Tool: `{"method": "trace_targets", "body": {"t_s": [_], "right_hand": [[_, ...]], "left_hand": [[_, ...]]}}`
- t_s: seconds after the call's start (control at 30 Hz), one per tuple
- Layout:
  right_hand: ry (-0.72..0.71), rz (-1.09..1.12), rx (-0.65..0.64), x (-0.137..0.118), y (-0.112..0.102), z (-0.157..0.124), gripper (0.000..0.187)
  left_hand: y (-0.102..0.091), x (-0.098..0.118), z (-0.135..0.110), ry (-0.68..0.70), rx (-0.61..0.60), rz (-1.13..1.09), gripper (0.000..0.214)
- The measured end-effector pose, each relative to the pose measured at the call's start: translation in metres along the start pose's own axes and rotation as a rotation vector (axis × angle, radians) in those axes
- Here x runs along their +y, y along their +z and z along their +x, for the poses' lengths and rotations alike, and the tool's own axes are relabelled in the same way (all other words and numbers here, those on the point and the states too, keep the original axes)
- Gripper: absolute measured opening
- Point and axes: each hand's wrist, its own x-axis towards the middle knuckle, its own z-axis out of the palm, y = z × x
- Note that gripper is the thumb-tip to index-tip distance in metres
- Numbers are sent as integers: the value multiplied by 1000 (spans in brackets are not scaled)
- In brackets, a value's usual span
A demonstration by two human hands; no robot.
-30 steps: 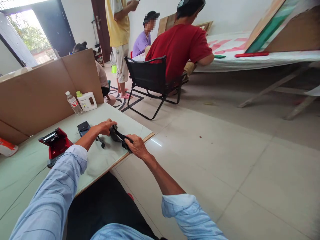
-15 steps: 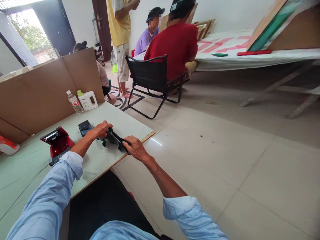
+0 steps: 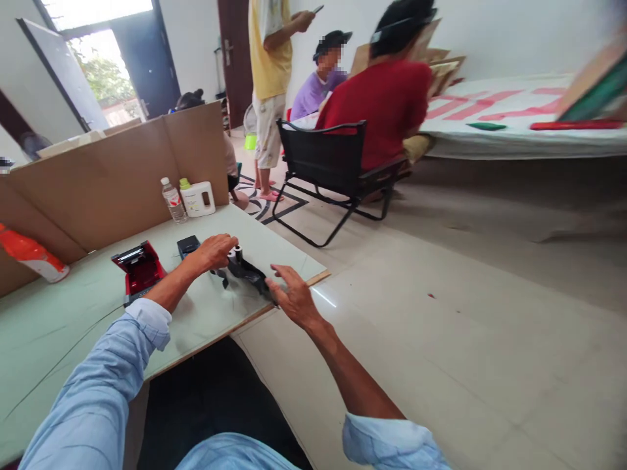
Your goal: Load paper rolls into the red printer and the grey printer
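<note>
roughly between hands (image 3: 218,252) (image 3: 297,301): black strip (image 3: 251,274), near edge of tabletop (image 3: 193,326).

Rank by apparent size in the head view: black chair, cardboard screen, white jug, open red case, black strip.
1. Cardboard screen
2. Black chair
3. Open red case
4. Black strip, white jug: too alike to rank

Black strip (image 3: 255,277) film-like; floor (image 3: 441,346) smooth, glossy; panel (image 3: 122,170) matt cardboard.

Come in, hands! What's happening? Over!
Left hand at one end of black strip. Right hand open at the other. Open red case partly behind left forearm.
</note>
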Motion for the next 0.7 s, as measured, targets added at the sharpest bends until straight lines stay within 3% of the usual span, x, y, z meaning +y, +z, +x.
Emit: {"method": "trace_targets", "body": {"t_s": [0.13,0.27,0.43,0.53,0.7], "right_hand": [[-37,11,105,-21,-1,7,31],[-78,53,-39,-48,14,18,30],[-100,100,-193,-77,62,23,51],[-142,277,-248,-102,96,19,59],[-239,551,-233,-151,125,19,28]], "left_hand": [[-11,-3,-23,-1,77,6,44],[-23,-13,-59,14,191,-78,35],[-28,-27,-111,44,320,-231,32],[-20,-34,-139,13,359,-289,32],[2,-50,-183,-76,408,-427,32]]}}
